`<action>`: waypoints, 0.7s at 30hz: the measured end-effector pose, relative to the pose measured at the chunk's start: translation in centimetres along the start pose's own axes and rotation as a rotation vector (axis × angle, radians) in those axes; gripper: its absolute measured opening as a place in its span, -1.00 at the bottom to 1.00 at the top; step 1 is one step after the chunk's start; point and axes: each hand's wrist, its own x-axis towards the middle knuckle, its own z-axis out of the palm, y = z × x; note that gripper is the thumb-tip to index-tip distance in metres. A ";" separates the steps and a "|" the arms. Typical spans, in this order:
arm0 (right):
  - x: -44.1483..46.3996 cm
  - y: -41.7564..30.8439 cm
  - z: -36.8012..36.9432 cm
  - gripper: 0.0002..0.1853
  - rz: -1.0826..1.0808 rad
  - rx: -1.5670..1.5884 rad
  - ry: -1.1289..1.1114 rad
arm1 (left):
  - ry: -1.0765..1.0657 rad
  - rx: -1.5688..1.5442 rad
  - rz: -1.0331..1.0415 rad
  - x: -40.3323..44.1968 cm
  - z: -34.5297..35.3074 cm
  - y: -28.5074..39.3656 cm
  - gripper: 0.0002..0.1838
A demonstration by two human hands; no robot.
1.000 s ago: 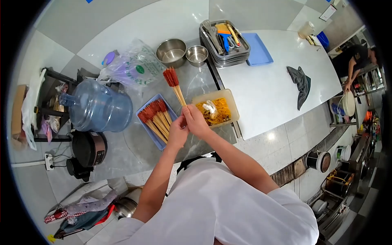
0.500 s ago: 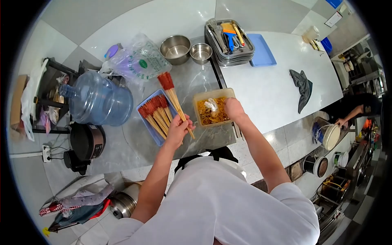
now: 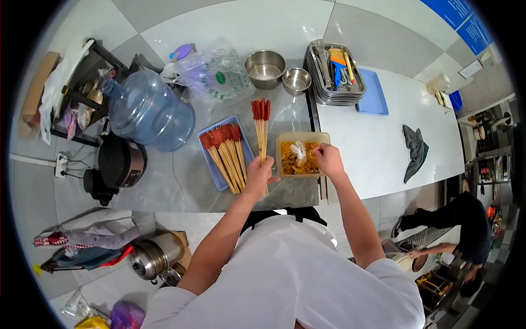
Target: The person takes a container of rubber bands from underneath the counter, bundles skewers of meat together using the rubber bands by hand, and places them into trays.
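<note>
My left hand is closed around a bundle of wooden skewers with red pieces at their far ends. Those skewers point away from me, nearly upright in view. Left of that hand, a blue tray holds many more red-tipped skewers. My right hand is at the right side of a plastic container, fingers pinched together; what they hold, if anything, is too small to make out. Inside the container are thin yellow-orange loops that look like rubber bands, with a clear plastic bag on top.
Behind stand two steel bowls, a plastic bag and stacked metal trays holding tools. A large water bottle lies at left. On the white surface are a blue tray and dark cloth. Another person bends at right.
The skewer bundle has turned from leaning left to nearly straight. My right hand stays by the container. The view has shifted, and the other person at right has bent lower.
</note>
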 end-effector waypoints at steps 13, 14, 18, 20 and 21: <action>-0.4 -2.6 -4.4 -0.78 0.255 0.712 -0.243 | 0.139 0.089 0.095 0.7 10.5 -2.6 -0.72; -0.4 -2.5 -4.3 -0.79 0.265 0.782 -0.260 | 0.152 0.064 0.102 0.8 10.7 -2.8 -0.72; -0.5 -2.5 -4.2 -0.80 0.297 1.033 -0.362 | 0.217 0.138 0.097 0.8 10.8 -2.1 -0.72; -0.5 -2.7 -4.0 -0.81 0.310 1.038 -0.362 | 0.235 0.097 0.073 0.9 10.4 -2.0 -0.71; -0.6 -2.8 -4.0 -0.81 0.328 1.040 -0.356 | 0.228 0.098 0.072 0.8 10.1 -1.9 -0.71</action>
